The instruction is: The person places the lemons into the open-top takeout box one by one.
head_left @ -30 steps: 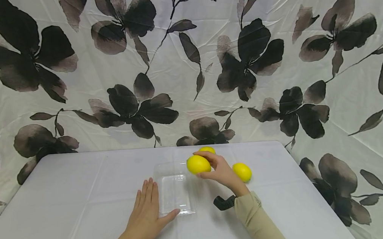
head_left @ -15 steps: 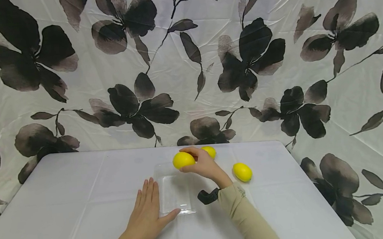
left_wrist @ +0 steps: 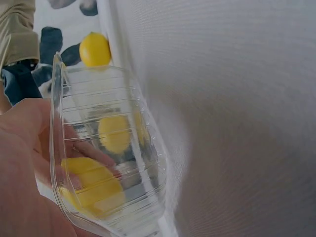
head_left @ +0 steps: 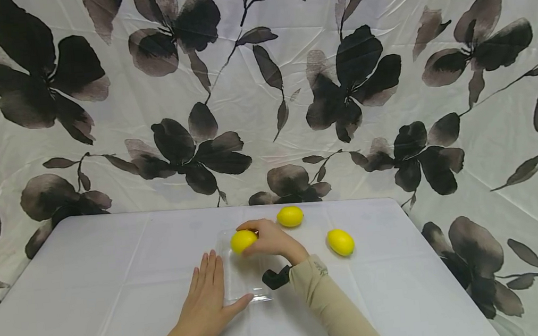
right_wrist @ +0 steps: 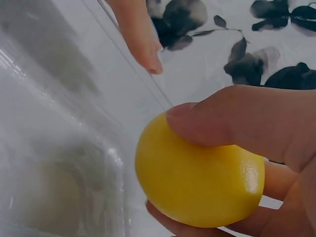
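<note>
On the white-covered table (head_left: 116,288), seen from the head camera, the right hand (head_left: 270,240) grasps a yellow oval lemon (head_left: 243,240) over the far end of a clear rectangular plastic tray (head_left: 246,276). The lemon's long axis runs roughly left to right, while the tray's runs away from the person. The left hand (head_left: 206,301) lies flat beside the tray, fingers straight, thumb touching its near corner. Two more yellow lemons (head_left: 290,216) (head_left: 340,242) sit apart to the right, with bare cloth all around to the table edges.

From the left wrist, the tray (left_wrist: 106,148) shows the held lemon (left_wrist: 91,185) through its ribbed wall.

From the right wrist, thumb and fingers (right_wrist: 232,121) clasp the lemon (right_wrist: 197,180) just above the tray's rim (right_wrist: 64,98).
</note>
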Tool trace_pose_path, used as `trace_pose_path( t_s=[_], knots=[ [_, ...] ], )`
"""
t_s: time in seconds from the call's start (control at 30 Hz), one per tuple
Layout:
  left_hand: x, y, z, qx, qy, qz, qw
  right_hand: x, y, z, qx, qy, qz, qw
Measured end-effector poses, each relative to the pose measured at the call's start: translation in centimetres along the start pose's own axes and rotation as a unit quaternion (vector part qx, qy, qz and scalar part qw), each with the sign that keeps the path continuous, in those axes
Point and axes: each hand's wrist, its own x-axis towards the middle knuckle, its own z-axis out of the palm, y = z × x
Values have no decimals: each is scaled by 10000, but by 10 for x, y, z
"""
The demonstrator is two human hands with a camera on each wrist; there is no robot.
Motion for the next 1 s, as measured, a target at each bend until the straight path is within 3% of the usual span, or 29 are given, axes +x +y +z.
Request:
trace_pose_path(
  t_s=[0.5,0.67,0.87,1.0],
  knots=[
    [-1,-1,3,-28,-23,-48,10000,8,-5,20,-319,-591,227,9975],
    [-1,0,4,-25,-32,-54,10000,7,-5,22,-311,-352,412,9980],
    [-2,1,3,-32,-8,-49,10000,6,-4,24,-390,203,901,9950],
    [-2,2,1,-16,78,-1,10000,4,-4,25,-416,536,959,9931]
  ],
)
